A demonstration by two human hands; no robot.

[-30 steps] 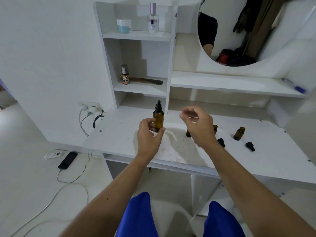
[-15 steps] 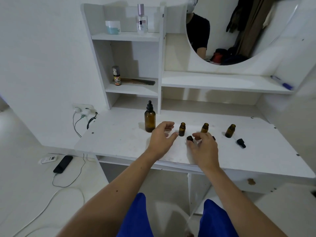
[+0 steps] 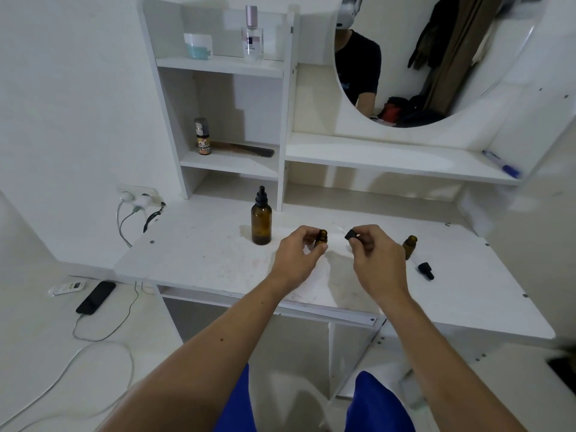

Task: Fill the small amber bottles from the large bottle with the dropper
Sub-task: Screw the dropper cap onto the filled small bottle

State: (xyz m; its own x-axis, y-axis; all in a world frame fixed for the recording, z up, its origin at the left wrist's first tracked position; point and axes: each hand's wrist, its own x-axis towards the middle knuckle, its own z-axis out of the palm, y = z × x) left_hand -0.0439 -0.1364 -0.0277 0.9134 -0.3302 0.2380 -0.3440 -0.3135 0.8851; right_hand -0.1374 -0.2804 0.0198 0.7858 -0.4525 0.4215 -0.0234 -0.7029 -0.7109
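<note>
Here the left hand (image 3: pixel 297 255) has its grip closed round a small amber glass bottle (image 3: pixel 321 239), steadying it upright above the white tabletop (image 3: pixel 199 244). The right hand (image 3: pixel 375 254) pinches a black dropper cap (image 3: pixel 351 234) beside it, likely to screw it on. The large amber dropper bottle (image 3: pixel 261 219) stands capped nearby.

The person is wearing bright blue shorts (image 3: pixel 378 403) and, in the mirror (image 3: pixel 436 98), a black short-sleeved shirt (image 3: pixel 358 63); both forearms are showing bare, sleeveless.
</note>
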